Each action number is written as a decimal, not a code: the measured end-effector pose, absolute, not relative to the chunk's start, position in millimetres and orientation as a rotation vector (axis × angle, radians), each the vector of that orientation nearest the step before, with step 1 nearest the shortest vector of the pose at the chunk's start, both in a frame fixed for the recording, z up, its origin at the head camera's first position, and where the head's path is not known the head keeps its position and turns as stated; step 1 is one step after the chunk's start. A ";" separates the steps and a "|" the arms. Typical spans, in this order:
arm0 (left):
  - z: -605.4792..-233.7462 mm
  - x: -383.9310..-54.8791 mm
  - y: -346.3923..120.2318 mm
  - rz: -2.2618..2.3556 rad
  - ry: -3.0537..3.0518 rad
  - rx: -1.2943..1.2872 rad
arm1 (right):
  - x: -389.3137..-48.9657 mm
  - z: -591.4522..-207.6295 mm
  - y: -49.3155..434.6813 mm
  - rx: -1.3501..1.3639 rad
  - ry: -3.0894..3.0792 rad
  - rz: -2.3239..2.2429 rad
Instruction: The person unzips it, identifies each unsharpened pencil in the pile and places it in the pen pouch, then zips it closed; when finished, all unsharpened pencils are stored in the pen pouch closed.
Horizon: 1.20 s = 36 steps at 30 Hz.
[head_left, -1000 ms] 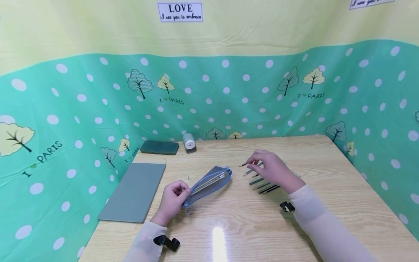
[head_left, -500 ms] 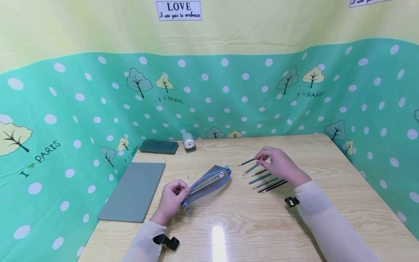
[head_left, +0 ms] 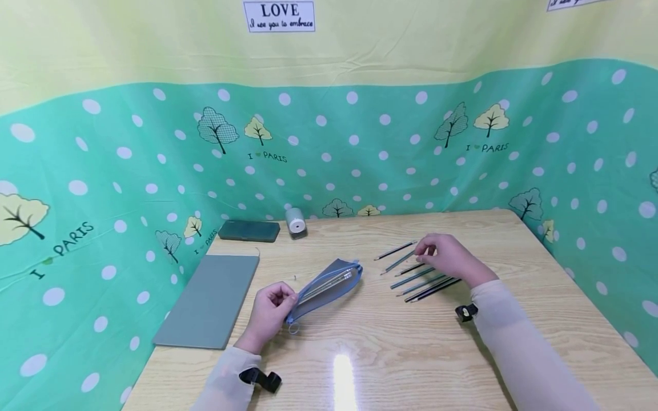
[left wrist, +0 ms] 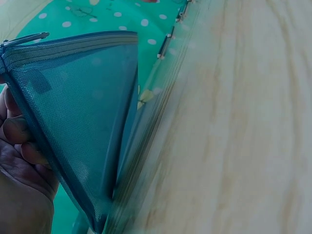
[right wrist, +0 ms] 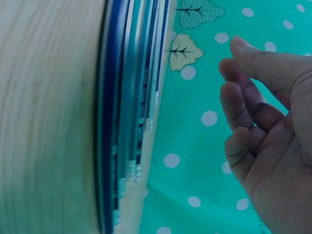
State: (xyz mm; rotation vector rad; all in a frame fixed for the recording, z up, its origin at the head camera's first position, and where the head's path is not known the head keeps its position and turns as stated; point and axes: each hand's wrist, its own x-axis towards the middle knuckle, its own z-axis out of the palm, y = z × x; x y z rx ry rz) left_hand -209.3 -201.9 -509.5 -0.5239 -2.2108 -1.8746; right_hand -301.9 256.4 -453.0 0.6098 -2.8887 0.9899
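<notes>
My left hand (head_left: 271,308) pinches the near end of a blue mesh zip pouch (left wrist: 78,112), whose mouth gapes toward the far right. Inside the pouch lie a few pencils (head_left: 331,283) with pale ends. To its right, several dark and blue-green pencils (head_left: 408,278) are spread side by side on the table; the right wrist view shows their printed barrels close together. Over their far ends hovers my right hand (head_left: 446,257), its fingers loosely bent. In the right wrist view nothing shows between the thumb and fingers (right wrist: 231,105) of that hand.
A flat grey board (head_left: 213,299) lies at the left of the wooden table (head_left: 390,354). Along the back edge are a dark green case (head_left: 249,230) and a small grey-and-white cylinder (head_left: 296,222). Polka-dot cloth (head_left: 360,142) encloses the back and sides.
My right hand has let go of a black pencil, which now lies at the far side of the row. The hand has shifted right over the pencils. My left hand stays at the pouch.
</notes>
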 end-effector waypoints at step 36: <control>-508.0 -208.9 -201.8 -1.873 -2.216 -0.561 | -314.1 -484.8 275.2 0.601 -3.074 1.042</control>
